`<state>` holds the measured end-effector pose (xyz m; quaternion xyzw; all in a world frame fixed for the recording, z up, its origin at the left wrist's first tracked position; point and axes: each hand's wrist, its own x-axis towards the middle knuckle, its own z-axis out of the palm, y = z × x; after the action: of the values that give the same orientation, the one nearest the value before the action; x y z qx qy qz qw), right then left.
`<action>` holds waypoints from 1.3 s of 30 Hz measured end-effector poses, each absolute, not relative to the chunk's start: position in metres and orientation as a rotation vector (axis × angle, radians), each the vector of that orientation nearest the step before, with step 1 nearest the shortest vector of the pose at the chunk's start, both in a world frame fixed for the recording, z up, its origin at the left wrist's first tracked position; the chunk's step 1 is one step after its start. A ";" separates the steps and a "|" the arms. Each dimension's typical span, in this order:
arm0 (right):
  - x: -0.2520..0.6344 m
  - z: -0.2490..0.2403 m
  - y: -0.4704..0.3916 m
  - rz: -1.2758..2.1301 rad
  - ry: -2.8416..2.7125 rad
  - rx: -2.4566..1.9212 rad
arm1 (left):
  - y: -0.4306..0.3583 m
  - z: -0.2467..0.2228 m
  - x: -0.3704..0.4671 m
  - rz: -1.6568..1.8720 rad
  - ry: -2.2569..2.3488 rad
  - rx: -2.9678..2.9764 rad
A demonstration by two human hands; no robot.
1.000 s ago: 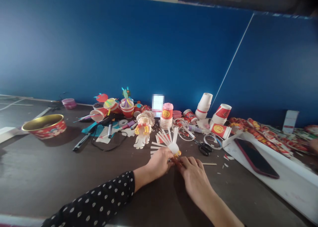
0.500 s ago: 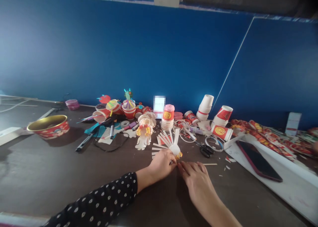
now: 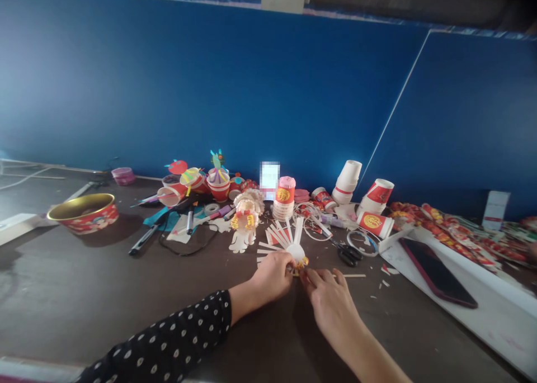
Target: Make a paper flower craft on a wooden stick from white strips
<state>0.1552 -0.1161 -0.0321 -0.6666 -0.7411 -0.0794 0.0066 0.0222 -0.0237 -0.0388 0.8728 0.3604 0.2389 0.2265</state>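
A white paper piece (image 3: 296, 253) with a round centre and cut strips fanned outward lies on the dark table, with small yellow curls at its near edge. My left hand (image 3: 274, 272) is closed at the near left side of this piece, its fingertips pinching at the strips. Close by on the right, my right hand (image 3: 329, 293) rests low over the table, fingers together and tips by the yellow curls; what lies under them is hidden. A thin pale stick (image 3: 356, 275) sticks out past the right fingers.
Black scissors (image 3: 349, 254) and paper scraps lie right of the hands. Farther right, a phone (image 3: 438, 274) rests in a white tray (image 3: 495, 316). A paper figure (image 3: 245, 221), stacked cups (image 3: 346, 183) and pens stand or lie behind. A gold-rimmed bowl (image 3: 86, 215) is at left.
My left fingers have shifted slightly and curled more at the paper's near edge. My right fingers have bent a little; more of the stick shows beside them.
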 end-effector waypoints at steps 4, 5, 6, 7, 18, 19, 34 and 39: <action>0.156 -0.035 -0.113 -0.324 -2.319 -2.100 | -0.021 -0.038 0.022 0.667 1.081 2.397; 0.156 -0.035 -0.113 -0.334 -2.319 -2.100 | -0.021 -0.038 0.022 0.666 1.083 2.394; 0.156 -0.035 -0.112 -0.342 -2.320 -2.097 | -0.021 -0.037 0.022 0.670 1.073 2.389; 0.156 -0.036 -0.112 -0.347 -2.318 -2.093 | -0.021 -0.037 0.021 0.679 1.055 2.382; 0.158 -0.040 -0.112 -0.315 -2.225 -1.967 | -0.022 -0.041 0.021 0.613 0.939 2.395; 0.158 -0.038 -0.113 -0.291 -2.224 -1.966 | -0.022 -0.041 0.022 0.611 0.943 2.402; 0.159 -0.034 -0.114 -0.231 -2.293 -1.991 | -0.021 -0.044 0.025 0.620 0.995 2.472; 0.157 -0.032 -0.111 -0.203 -2.289 -2.037 | -0.023 -0.040 0.024 0.602 1.072 2.412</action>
<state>0.1571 -0.1112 -0.0321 -0.6630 -0.7448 -0.0662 0.0355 0.0244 -0.0227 -0.0405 0.8699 0.3867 0.2173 0.2155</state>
